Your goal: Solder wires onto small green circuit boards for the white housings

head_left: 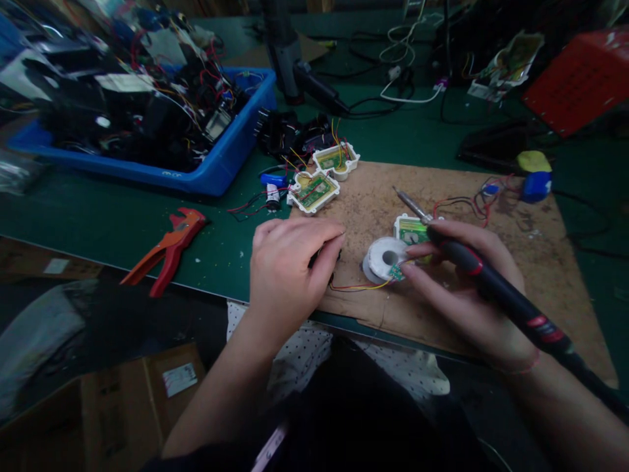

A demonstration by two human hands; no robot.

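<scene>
My right hand (472, 282) is closed round a black and red soldering iron (484, 275), its metal tip pointing up and left over the board. Thumb and fingertips of that hand also hold a small green circuit board (396, 271) against a white solder spool (377, 257). Red, black and yellow wires (361, 286) run from this little board towards my left hand (295, 269). The left fingers are curled together around something dark, mostly hidden. Behind the spool lies a white-framed circuit board (410, 228), partly covered by the right hand.
Under the work lies a brown board (378, 196). Two white housings with circuit boards (317, 191) sit at its back left edge. Orange-red cutters (171, 249) and a blue crate (206, 177) full of parts are at left. A red box (580, 82) stands back right.
</scene>
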